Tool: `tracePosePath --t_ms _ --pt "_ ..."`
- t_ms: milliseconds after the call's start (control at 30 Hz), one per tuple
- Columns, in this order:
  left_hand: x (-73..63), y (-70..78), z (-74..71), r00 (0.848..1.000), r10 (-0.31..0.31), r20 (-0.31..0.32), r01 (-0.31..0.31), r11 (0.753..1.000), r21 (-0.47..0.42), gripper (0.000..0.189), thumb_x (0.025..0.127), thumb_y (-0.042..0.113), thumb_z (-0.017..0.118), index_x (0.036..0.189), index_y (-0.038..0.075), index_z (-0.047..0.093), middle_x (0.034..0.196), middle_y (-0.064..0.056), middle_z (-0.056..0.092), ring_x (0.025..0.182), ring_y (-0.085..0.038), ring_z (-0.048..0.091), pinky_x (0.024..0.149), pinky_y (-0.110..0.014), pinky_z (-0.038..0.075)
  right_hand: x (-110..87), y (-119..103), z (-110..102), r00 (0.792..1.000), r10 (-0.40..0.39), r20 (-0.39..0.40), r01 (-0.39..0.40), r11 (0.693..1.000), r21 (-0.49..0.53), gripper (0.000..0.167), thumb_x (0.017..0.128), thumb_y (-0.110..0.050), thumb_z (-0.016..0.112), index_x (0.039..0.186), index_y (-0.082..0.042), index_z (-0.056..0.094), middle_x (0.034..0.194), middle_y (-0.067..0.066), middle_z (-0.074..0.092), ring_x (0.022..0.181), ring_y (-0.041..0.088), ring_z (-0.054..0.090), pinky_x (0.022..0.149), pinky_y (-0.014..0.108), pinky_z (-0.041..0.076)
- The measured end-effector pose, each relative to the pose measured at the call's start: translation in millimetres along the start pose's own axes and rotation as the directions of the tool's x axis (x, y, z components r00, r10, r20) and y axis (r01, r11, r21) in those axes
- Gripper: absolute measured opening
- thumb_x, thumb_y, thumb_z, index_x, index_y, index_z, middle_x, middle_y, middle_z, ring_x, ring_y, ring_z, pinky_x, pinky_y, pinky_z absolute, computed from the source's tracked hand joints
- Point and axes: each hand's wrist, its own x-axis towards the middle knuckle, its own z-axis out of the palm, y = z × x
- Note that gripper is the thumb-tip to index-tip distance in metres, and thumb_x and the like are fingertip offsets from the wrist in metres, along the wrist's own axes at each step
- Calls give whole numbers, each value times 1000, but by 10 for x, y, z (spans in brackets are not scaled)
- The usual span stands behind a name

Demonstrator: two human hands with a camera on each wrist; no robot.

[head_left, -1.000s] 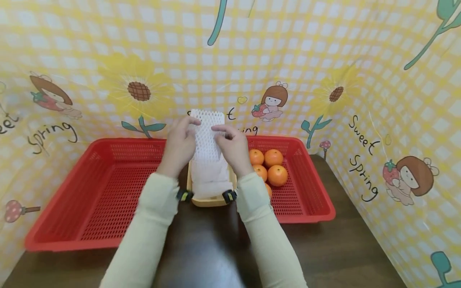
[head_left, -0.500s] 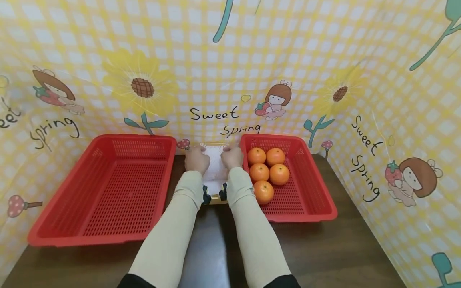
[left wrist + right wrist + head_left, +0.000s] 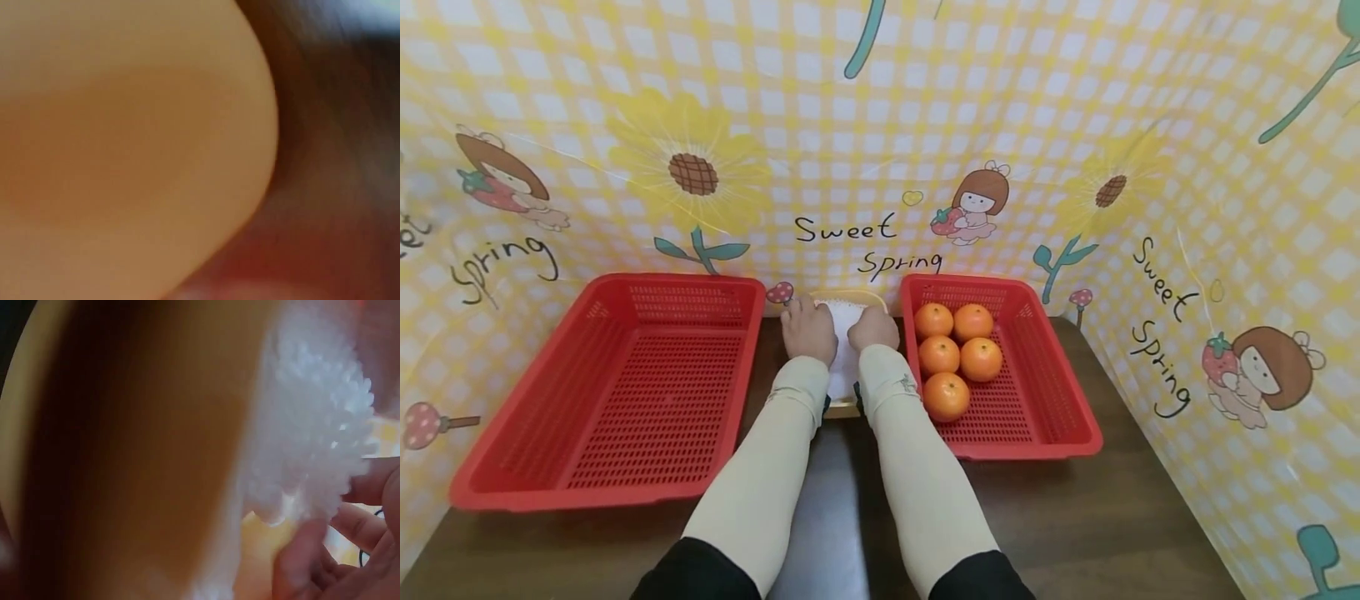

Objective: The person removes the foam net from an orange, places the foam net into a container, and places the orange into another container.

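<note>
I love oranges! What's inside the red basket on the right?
Five oranges lie inside the right red basket. The person's right sleeve hides a little of its near left side, so anything there is covered.

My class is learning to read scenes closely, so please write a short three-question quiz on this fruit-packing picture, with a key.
1. How many oranges lie in the right red basket?
2. True or false: the left red basket holds fruit.
3. What do the left hand and right hand reach into? A) the yellow tray of white foam netting B) the orange basket

Key: 1. Five. 2. False. 3. A.
</note>
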Motion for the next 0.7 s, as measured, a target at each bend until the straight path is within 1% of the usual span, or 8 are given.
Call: tracePosePath --t_ms 67,133,200,267,433,567,633,700 --pt "26 1 10 998 45 36 -45 999 -6 20 97 8 58 110 -4 68 110 -23 58 98 -38 59 85 -49 50 20 -11 0 1000 12 10 -11 999 -50 19 91 -19 65 100 -4 71 97 14 70 87 30 66 72 43 56" --pt "44 10 12 993 76 93 -73 997 -32 24 100 8 54 117 -4 65 110 -25 60 91 -38 64 76 -50 55 27 0 4 999 31 23 -30 998 -54 23 91 -19 66 106 -3 71 101 15 70 90 30 67 73 44 57" --pt "48 15 22 986 81 143 -73 996 -60 28 102 8 50 125 -4 61 112 -28 59 86 -39 67 70 -52 57 34 34 40 999 39 34 -38 998 -49 24 91 -19 66 108 -3 71 102 15 70 90 30 67 74 43 57" --pt "32 10 39 981 75 179 -66 996 -54 31 104 8 45 130 -3 58 114 -30 58 84 -39 67 70 -51 58 26 71 89 998 35 46 -34 999 -38 23 91 -17 66 108 -3 71 102 15 70 90 30 67 75 43 57" --pt "-76 -16 89 981 61 185 -57 998 -24 34 105 6 41 131 -8 57 116 -33 53 81 -38 66 67 -50 58 -36 117 239 998 -41 45 44 997 -65 18 93 -12 64 105 -3 73 103 13 72 93 30 68 78 43 56" --pt "-82 42 -11 976 65 210 -70 997 19 38 105 6 42 136 -13 51 118 -33 49 85 -38 64 70 -47 57 -67 66 194 996 -78 36 82 989 -121 20 97 -12 60 108 -4 75 108 11 73 98 29 69 80 42 56" --pt "-70 59 6 981 75 177 -83 996 39 35 104 5 42 130 -15 53 114 -32 50 83 -37 63 69 -45 57 -70 34 184 997 -73 27 76 989 -130 21 98 -13 59 109 -5 75 109 11 73 98 29 68 79 42 57" --pt "-71 68 55 988 58 145 -62 998 25 31 103 3 42 121 -17 57 109 -31 51 80 -36 63 66 -45 56 -74 22 206 997 -67 27 70 989 -130 22 99 -13 58 110 -6 75 110 12 72 99 29 68 80 43 57"
